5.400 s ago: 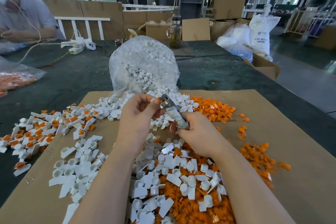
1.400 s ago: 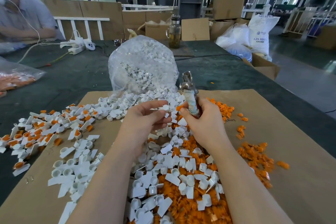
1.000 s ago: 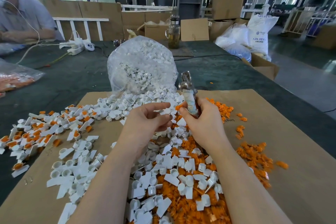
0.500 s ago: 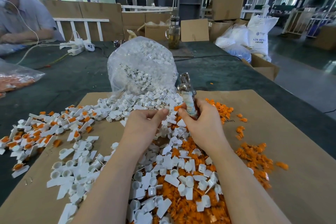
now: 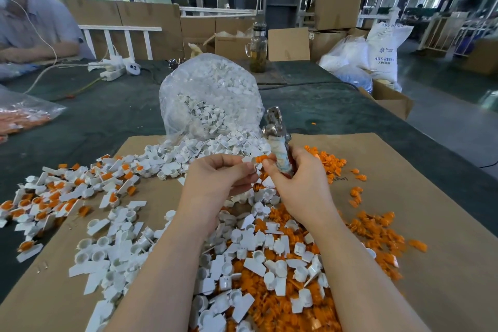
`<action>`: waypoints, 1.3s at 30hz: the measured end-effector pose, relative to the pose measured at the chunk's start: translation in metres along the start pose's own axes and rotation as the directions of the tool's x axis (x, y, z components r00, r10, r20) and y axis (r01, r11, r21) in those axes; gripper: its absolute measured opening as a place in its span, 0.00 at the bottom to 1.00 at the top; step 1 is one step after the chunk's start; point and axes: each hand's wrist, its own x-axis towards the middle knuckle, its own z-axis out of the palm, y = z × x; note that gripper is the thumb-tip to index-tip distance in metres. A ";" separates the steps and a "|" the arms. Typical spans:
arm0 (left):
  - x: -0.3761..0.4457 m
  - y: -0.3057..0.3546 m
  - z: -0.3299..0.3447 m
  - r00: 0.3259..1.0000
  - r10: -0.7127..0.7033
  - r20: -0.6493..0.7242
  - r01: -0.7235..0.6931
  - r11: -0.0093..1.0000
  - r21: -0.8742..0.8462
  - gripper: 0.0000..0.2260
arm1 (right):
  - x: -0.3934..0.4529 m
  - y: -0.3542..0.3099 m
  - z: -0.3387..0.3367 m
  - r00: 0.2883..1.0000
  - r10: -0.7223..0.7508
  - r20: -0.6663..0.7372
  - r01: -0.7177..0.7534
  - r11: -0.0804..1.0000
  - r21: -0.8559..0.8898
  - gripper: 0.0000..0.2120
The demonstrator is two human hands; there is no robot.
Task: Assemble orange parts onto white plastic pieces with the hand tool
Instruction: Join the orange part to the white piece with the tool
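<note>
- Both hands are up together over the middle of the cardboard sheet [image 5: 444, 224], fingertips nearly touching.
- Left hand [image 5: 215, 178] pinches a small white plastic piece [image 5: 249, 160] between thumb and fingers.
- Right hand [image 5: 299, 186] is wrapped around the taped handle of a metal hand tool [image 5: 276, 135], head pointing up toward 12 o'clock, while its fingertips pinch an orange part [image 5: 260, 158] right against the white piece.
- Loose white pieces mixed with orange parts [image 5: 269, 264] are heaped at 6 o'clock.
- Already-assembled ones [image 5: 54, 197] sit out at 9 o'clock.
- A clear bag of white pieces [image 5: 213, 100] is slumped at 12 o'clock, spilling onto the cardboard.
</note>
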 end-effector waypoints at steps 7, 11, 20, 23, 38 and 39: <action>0.000 0.000 0.001 0.999 -0.029 0.025 0.029 0.999 -0.025 0.04 | -0.001 0.000 0.002 0.999 -0.035 -0.024 0.035 0.999 -0.035 0.06; -0.001 0.000 0.001 1.000 -0.005 0.028 0.005 1.000 -0.029 0.05 | -0.002 0.000 0.004 0.997 -0.060 -0.058 0.057 0.997 -0.043 0.07; -0.001 -0.003 0.004 0.989 0.149 -0.014 -0.143 0.971 0.194 0.04 | -0.004 -0.001 0.005 0.995 -0.077 -0.068 0.071 0.994 -0.088 0.14; -0.002 -0.003 0.005 0.977 0.214 -0.001 -0.202 0.923 0.328 0.06 | -0.003 -0.001 0.004 0.996 -0.074 -0.056 0.068 0.992 -0.103 0.10; 0.000 -0.004 0.008 0.957 0.275 -0.089 -0.188 0.827 0.530 0.08 | -0.001 -0.003 0.003 0.996 -0.024 0.091 0.032 0.996 -0.086 0.05; 0.000 -0.005 0.007 0.956 0.279 -0.088 -0.193 0.827 0.528 0.08 | -0.001 -0.004 0.002 0.994 -0.010 0.106 0.017 0.997 -0.069 0.04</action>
